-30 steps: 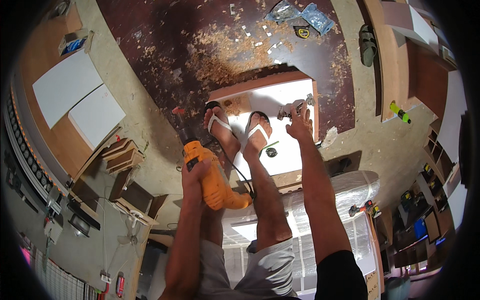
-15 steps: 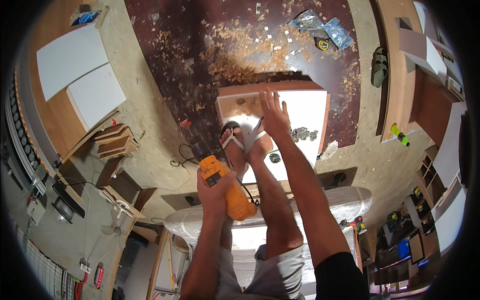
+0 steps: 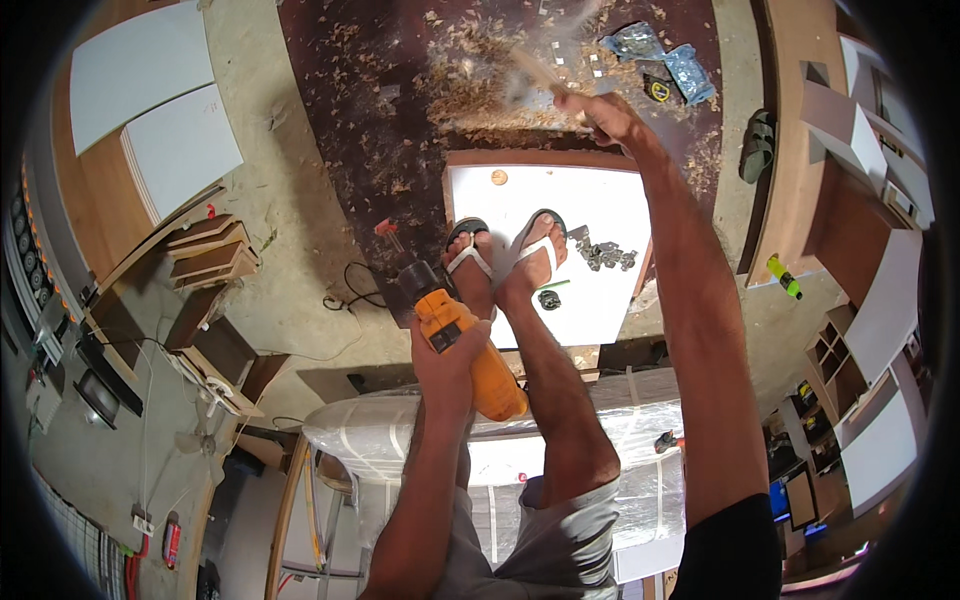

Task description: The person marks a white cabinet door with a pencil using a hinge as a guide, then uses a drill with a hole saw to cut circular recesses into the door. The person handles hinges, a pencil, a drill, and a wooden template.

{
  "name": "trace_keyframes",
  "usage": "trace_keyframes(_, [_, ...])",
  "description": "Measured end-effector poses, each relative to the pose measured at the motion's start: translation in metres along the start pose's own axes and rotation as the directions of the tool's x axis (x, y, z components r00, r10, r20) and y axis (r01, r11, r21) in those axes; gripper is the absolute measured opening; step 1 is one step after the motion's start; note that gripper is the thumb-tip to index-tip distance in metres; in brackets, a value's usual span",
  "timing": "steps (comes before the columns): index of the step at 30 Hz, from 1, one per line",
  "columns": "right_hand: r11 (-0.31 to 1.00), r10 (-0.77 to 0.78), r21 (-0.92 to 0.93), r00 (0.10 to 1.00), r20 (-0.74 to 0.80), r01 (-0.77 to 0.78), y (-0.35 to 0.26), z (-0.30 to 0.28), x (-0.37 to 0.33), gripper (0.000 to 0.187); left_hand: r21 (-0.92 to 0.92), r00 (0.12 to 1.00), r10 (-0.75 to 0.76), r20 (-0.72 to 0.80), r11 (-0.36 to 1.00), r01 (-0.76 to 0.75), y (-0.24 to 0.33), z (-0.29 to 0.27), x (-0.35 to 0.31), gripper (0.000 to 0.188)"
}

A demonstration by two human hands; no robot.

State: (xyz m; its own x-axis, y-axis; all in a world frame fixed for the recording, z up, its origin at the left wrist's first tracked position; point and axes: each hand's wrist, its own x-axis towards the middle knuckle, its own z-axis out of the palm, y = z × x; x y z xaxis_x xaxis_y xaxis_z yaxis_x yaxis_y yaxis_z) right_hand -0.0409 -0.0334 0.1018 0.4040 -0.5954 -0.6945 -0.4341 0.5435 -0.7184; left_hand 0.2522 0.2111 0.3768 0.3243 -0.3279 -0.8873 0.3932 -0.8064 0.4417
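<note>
My left hand [image 3: 447,365] is closed around the body of an orange power drill [image 3: 485,380], whose black chuck and red-tipped bit [image 3: 388,230] point away to the far left. My right hand [image 3: 605,118] is reached out past the far edge of a white board [image 3: 590,320], over the shavings. Its fingers are smeared by motion, with a pale brown streak beside them, so I cannot make out whether it holds anything. My sandalled feet stand on the board. A round tan spot [image 3: 499,177] shows near its far edge. Beside my right foot lie dark metal pieces [image 3: 605,255], a green stick [image 3: 556,285] and a small black round thing [image 3: 548,299].
Wood shavings [image 3: 470,100] litter the dark red sheet, with plastic packets [image 3: 690,75] and a tape measure [image 3: 657,90] at the far right. White panels [image 3: 185,150] lie at the left. A plastic-wrapped bundle [image 3: 370,435] is behind my legs. A sandal [image 3: 757,146] lies at the right.
My right hand has swept from the board to the far right, beyond its edge. The sawdust patch on the board is gone, and the round tan spot shows. The drill stays in my left hand.
</note>
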Motion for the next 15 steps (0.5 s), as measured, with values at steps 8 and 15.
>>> trace_keyframes(8, [0.962,-0.27,-0.21,0.693,-0.669,0.173,0.099,0.122,-0.071,0.066,0.031,1.0,-0.008,-0.017,0.999,0.009,-0.006,0.005,0.001,0.051])
trace_keyframes(15, [0.978,-0.15,-0.184,0.95,-0.275,0.101,0.06,0.295,-0.035,0.104,0.021,1.0,-0.005,-0.016,1.0,0.005,-0.011,0.002,0.002,0.05])
